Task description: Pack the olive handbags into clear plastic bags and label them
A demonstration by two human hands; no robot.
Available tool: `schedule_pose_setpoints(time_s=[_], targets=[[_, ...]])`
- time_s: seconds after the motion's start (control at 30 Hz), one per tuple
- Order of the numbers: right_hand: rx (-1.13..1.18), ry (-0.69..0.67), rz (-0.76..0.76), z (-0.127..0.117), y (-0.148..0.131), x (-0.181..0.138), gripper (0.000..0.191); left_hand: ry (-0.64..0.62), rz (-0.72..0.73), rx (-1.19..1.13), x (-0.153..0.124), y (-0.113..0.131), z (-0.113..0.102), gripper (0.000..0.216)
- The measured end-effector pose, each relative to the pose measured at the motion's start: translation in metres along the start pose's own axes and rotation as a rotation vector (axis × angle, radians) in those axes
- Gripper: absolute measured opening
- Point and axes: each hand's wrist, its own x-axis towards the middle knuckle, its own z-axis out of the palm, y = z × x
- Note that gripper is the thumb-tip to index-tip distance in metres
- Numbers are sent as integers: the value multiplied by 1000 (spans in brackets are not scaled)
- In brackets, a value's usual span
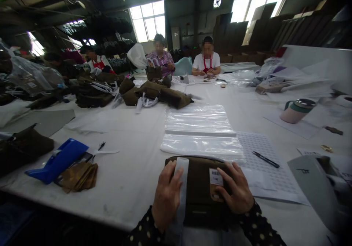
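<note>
A dark olive fabric bag (199,187) lies at the table's front edge, directly before me. My left hand (168,191) grips its left end, with bent fingers over a white wrapped strap (182,198) that runs down the bag. Around the right end is my right hand (237,187), its fingers over the bag's edge. Its thumb and index finger touch a brown hang tag (216,191) with a white barcode sticker (216,177). The undersides of both hands are hidden. Just beyond the bag is a stack of clear plastic bags (200,125).
Black thread snips (265,159) lie on a printed sheet (257,143) at right, near a grey label dispenser (313,187) and a mug (297,111). At left are a blue tool (59,159) and brown tags (79,176). Olive bags (156,91) and co-workers (206,60) are across the table.
</note>
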Motion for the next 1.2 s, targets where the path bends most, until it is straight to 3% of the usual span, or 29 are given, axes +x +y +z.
schedule_pose_setpoints(time_s=[0.07, 0.17, 0.37, 0.5, 0.57, 0.7, 0.77, 0.83, 0.97, 1.07, 1.2], targets=[[-48, -81, -91, 5, -9, 2, 56, -133, 157, 143, 7, 0, 0, 49], [-165, -155, -99, 17, -23, -1, 60, -324, 178, 265, 13, -7, 6, 58], [-226, -269, 38, 40, -34, -1, 74, -372, 98, 302, 8, -37, 40, 65], [-216, -286, 74, 46, -32, 1, 75, -425, 69, 175, 16, -41, 37, 65], [-204, -273, 68, 45, -31, 1, 76, -414, 13, 61, 29, -40, 24, 54], [-204, -264, 61, 40, -32, 1, 77, -220, -260, -84, 75, -44, 8, 32], [-212, -261, 70, 38, -33, 1, 75, -284, -362, -162, 98, -53, 14, 32], [-221, -261, 75, 38, -34, 2, 71, -437, -413, -256, 115, -65, 28, 34], [-257, -268, 70, 37, -35, 2, 63, -574, -466, -357, 127, -87, 56, 34], [-275, -263, 73, 37, -35, 2, 60, -502, -502, -398, 124, -93, 57, 40], [-252, -264, 75, 37, -35, 2, 64, -226, -504, -439, 116, -88, 34, 47]])
